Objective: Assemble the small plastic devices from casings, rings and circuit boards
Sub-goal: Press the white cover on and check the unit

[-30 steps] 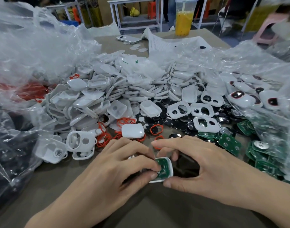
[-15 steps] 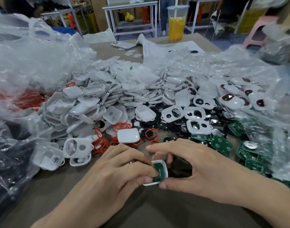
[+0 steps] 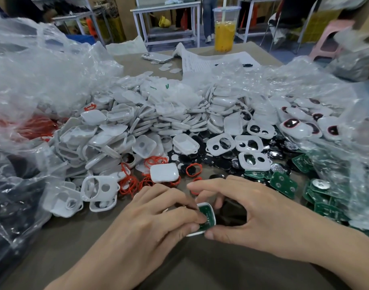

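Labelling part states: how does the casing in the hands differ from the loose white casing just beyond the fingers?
The held casing shows its open side, a green circuit board inside; the loose casing shows only a smooth closed face. The held casing is pinched between left hand and right hand; the loose casing lies untouched on orange rings. Both are white rounded rectangles.
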Motion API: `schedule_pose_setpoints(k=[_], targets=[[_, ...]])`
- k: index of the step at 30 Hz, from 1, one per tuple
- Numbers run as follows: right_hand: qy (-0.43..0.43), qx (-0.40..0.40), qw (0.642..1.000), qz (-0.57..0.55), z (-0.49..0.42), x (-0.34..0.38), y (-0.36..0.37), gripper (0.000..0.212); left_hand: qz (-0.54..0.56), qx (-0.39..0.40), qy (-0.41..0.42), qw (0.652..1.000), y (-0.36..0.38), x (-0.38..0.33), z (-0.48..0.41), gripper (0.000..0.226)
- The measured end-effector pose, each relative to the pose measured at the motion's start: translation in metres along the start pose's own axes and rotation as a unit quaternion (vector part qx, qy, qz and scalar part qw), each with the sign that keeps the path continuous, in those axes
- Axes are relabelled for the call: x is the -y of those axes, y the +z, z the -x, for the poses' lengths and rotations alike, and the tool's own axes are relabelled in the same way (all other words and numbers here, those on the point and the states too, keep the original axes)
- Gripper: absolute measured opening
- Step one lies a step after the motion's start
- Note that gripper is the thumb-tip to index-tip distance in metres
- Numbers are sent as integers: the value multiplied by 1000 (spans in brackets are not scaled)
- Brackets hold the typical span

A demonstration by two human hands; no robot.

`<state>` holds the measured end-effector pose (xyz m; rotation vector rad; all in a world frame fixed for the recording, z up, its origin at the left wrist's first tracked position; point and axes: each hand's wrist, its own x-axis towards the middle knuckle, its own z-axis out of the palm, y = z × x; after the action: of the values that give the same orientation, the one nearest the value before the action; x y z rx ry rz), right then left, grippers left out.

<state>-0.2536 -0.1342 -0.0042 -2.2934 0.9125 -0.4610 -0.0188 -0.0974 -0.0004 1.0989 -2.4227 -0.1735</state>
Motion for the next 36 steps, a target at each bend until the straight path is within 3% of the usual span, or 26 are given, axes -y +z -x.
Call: schedule_pose_setpoints(k=[9,15,21,33,36], targets=[[7,-20,1000,-12,1,-1,1,39,9,16,-6,1000,-2,2,1,24],[17,-18,1000,-12,1,-3,1,35,27,22,-24,999,-1,0,0,20],[-39,-19,999,12,-2,-3,0,17,40,34,-24,998,-4,2,2,22],[-42,-17,999,18,0,-2,-1,16,36,-19,-50,998,-15,-6,9,12],[-49,-20,998,26,1,-2,0,15,8,-4,-73,997,-18,-8,9,23]])
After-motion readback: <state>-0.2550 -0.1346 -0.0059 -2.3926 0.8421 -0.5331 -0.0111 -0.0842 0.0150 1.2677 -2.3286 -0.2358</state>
